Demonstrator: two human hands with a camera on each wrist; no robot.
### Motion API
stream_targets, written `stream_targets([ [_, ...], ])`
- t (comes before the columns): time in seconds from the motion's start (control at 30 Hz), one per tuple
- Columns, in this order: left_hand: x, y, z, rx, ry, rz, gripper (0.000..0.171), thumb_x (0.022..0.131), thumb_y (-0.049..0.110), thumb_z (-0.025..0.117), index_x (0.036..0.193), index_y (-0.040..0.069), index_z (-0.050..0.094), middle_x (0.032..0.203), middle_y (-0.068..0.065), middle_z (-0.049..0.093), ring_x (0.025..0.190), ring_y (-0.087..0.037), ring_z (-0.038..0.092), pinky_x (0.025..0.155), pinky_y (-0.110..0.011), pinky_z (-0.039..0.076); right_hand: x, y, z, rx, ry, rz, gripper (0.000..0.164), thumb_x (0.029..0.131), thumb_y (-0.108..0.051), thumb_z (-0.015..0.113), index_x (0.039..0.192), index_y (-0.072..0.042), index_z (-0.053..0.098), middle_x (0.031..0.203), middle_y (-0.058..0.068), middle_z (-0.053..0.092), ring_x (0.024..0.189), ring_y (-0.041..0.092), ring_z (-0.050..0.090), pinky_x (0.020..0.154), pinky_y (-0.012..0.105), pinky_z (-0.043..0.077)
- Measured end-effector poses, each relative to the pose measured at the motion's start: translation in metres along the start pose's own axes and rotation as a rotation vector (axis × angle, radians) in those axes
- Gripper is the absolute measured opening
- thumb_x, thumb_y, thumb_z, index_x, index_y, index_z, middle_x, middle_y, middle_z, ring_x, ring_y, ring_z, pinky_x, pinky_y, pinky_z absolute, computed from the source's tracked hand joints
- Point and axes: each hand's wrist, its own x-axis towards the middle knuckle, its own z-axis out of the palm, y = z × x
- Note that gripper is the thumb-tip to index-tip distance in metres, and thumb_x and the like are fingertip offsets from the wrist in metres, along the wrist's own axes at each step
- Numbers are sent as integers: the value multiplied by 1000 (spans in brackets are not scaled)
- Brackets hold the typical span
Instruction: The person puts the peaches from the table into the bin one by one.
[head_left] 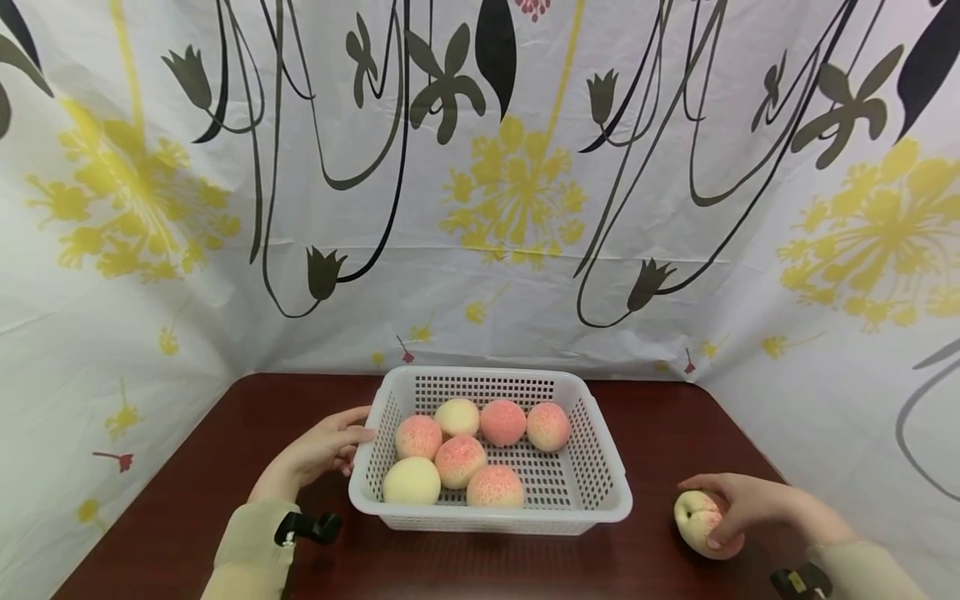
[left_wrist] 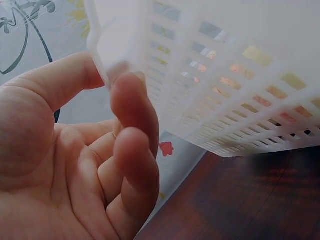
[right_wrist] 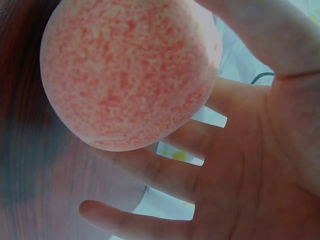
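A white plastic basket [head_left: 510, 521] with slotted walls sits mid-table, holding several peaches [head_left: 461, 461], some pink-speckled and some pale yellow. My left hand [head_left: 318, 450] grips the basket's left rim. In the left wrist view, the thumb and index finger pinch the basket's edge [left_wrist: 102, 45] and the other fingers curl below it. To the right of the basket, my right hand [head_left: 757, 504] holds another peach [head_left: 694, 521], yellowish with a pink blush, low over the table. The right wrist view shows this peach's speckled side [right_wrist: 130, 75] between thumb and fingers; the lowest finger extends away from it.
The dark red-brown table [head_left: 645, 450] has its far edge against a white patterned curtain [head_left: 465, 308], which also runs along both sides. A black strap with a small device [head_left: 307, 527] is on the left wrist, and a similar one [head_left: 801, 581] on the right.
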Motion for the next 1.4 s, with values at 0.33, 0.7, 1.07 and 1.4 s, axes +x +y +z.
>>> stream_targets([
  [0.33, 0, 1, -1, -1, -15, 4, 68, 97, 22, 58, 151, -1, 24, 81, -6, 65, 51, -9, 52, 49, -24, 49, 2, 0, 2, -73, 56, 57, 73, 71, -4, 76, 131, 20, 42, 106, 12, 57, 79, 13, 56, 65, 26, 47],
  [0.7, 0, 1, -1, -4, -20, 16, 66, 98, 22, 57, 151, 0, 24, 84, -7, 66, 51, -10, 51, 49, -24, 48, 3, -5, 0, -133, 87, 70, 67, 70, -5, 78, 127, 14, 50, 100, 10, 59, 76, 13, 55, 64, 27, 46],
  [1.07, -2, 3, 0, 0, -25, 27, 67, 98, 22, 57, 151, -2, 24, 87, -8, 67, 52, -9, 52, 49, -23, 48, 8, -16, -1, -206, 141, 47, 60, 68, -8, 81, 121, 8, 57, 96, 9, 60, 77, 11, 55, 65, 26, 45],
  [1.4, -3, 2, 0, -9, -29, 28, 68, 98, 22, 57, 151, -2, 23, 86, -8, 67, 52, -9, 52, 49, -23, 48, 7, -24, -9, -344, 207, -16, 55, 64, -12, 81, 115, 0, 62, 87, -4, 60, 76, 5, 53, 65, 24, 43],
])
